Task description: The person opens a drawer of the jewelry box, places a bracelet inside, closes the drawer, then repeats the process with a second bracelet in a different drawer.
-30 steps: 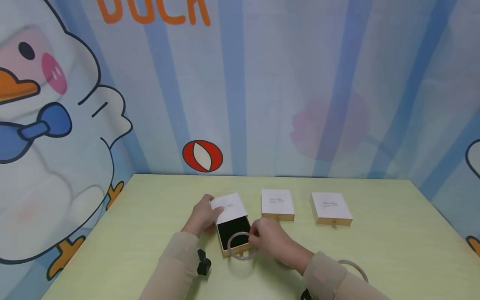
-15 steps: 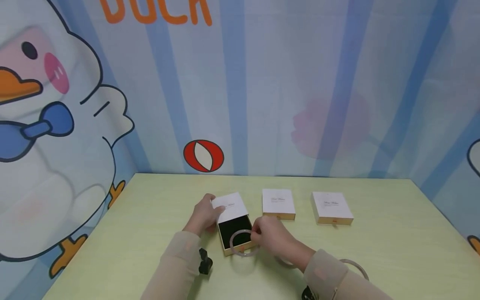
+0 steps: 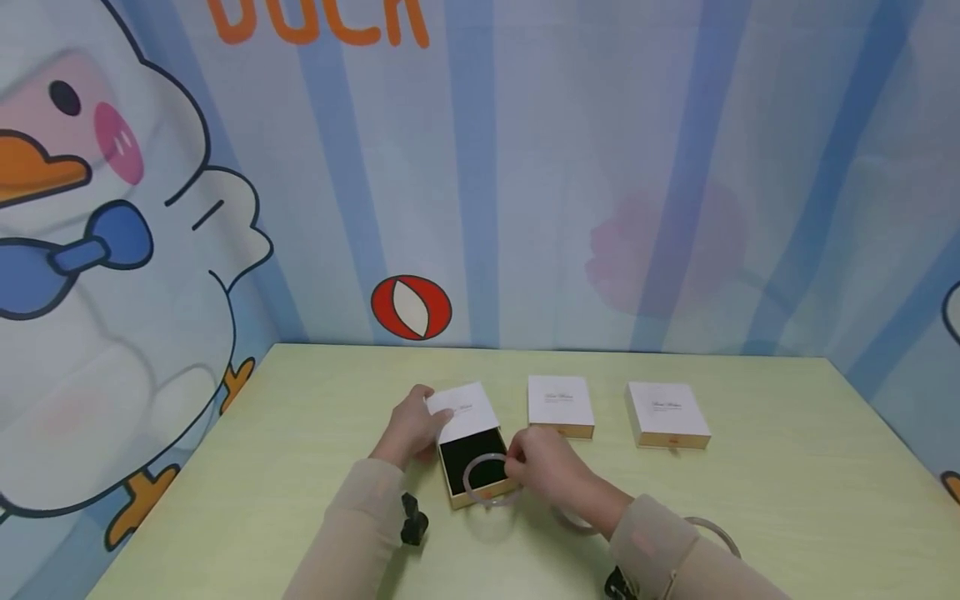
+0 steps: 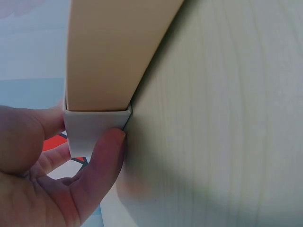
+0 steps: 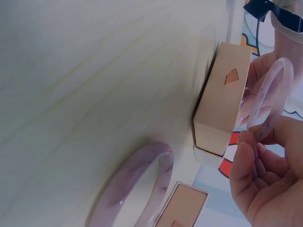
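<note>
A white sliding gift box (image 3: 461,417) stands partly pulled out, its dark-lined drawer (image 3: 459,454) facing me. My left hand (image 3: 411,429) grips the box's white sleeve, thumb on top; in the left wrist view the fingers hold the sleeve's sides (image 4: 90,127). My right hand (image 3: 551,467) pinches a pale lilac, translucent bangle (image 5: 283,85) between thumb and fingers, tilted over the drawer's front edge. Part of the drawer lining shows through the ring. Its right end is hidden by my fingers.
Two similar white boxes, one in the middle (image 3: 560,402) and one at right (image 3: 667,410), stand shut on the table (image 3: 337,392). A bangle (image 3: 576,525) lies under my right wrist, another (image 3: 716,529) beyond the right sleeve. A patterned cloth backdrop (image 3: 525,183) rises behind.
My right hand has moved the bangle slightly farther forward over the drawer. More of the bangle under my right wrist shows. My left hand keeps its hold on the box.
</note>
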{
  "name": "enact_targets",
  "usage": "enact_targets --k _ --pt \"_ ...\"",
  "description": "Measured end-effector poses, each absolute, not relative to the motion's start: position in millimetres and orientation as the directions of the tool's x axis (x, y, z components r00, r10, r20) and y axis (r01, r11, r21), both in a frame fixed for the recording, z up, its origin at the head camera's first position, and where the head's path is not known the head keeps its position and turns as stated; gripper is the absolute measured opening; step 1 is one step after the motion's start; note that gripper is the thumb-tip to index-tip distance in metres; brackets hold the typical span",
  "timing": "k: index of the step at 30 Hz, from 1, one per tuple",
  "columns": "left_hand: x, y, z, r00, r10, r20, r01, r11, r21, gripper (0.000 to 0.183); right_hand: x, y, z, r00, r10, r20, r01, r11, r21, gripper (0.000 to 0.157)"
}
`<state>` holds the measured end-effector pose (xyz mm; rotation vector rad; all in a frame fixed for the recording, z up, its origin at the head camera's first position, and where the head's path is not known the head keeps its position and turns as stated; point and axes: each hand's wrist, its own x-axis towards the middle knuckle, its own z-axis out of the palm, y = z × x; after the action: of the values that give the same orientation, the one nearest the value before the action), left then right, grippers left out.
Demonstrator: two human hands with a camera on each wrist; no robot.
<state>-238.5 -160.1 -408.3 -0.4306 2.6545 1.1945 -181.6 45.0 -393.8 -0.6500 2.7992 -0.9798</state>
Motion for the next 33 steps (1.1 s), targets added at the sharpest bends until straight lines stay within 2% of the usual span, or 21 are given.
enact_targets --k 33 --pt "-236.5 -159.1 -404.3 -0.934 -0.190 -0.304 -0.353 0.629 0.692 0.056 -187.3 41.3 -391.6 -0.932 -0.359 0.059 -0.324 0.746 -0.582 0.012"
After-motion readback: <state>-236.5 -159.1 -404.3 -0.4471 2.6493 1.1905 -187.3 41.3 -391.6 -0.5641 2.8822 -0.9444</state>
